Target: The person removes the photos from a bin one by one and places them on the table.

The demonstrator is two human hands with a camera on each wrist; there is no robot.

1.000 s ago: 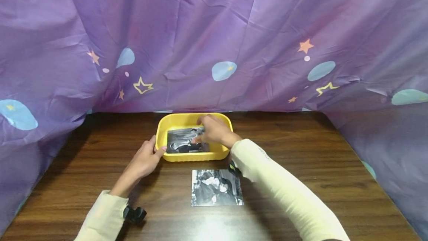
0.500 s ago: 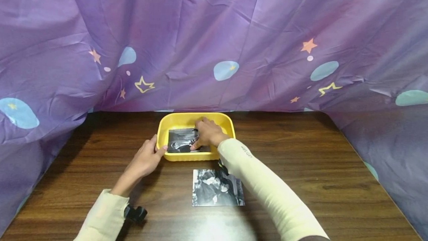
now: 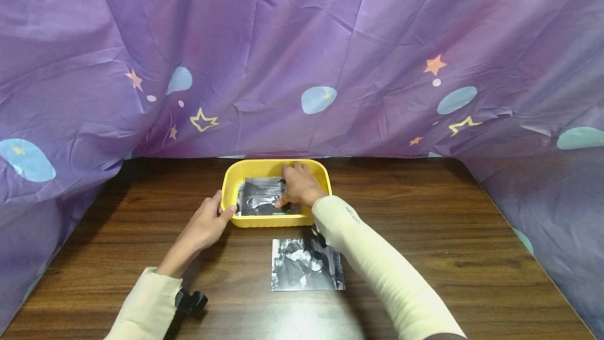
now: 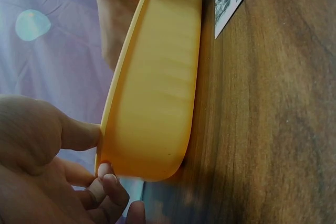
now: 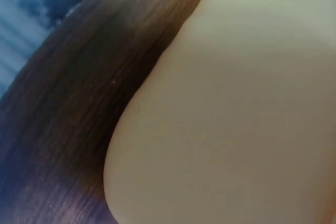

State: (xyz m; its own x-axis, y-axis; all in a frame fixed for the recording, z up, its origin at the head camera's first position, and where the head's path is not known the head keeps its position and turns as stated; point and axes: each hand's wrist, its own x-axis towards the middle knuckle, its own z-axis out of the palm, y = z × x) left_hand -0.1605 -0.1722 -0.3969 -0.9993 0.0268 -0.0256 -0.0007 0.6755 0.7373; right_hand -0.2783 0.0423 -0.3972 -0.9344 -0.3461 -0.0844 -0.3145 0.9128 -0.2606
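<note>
A yellow plastic tray (image 3: 269, 221) stands at the back of the table. My left hand (image 3: 205, 223) pinches its near left corner; in the left wrist view the thumb lies on the rim and the fingers curl beneath it. Inside the tray is a black-and-white photo (image 3: 260, 193), with a strip of another photo (image 3: 239, 201) showing under its left side. My right hand (image 3: 300, 187) reaches in from the right and grips the top photo, thumb on the near side, fingers towards the far edge. The hand hides that photo's right part. The right wrist view shows mostly a pale sleeve (image 5: 226, 119).
Another black-and-white photo (image 3: 304, 266) lies flat on the brown wooden table (image 3: 424, 235), in front of the tray and partly under the right forearm. A purple curtain (image 3: 264, 56) hangs behind the table and along its sides.
The top photo in the tray has slid slightly right with my right hand, uncovering a strip of the photo below. My left hand keeps its place on the corner.
</note>
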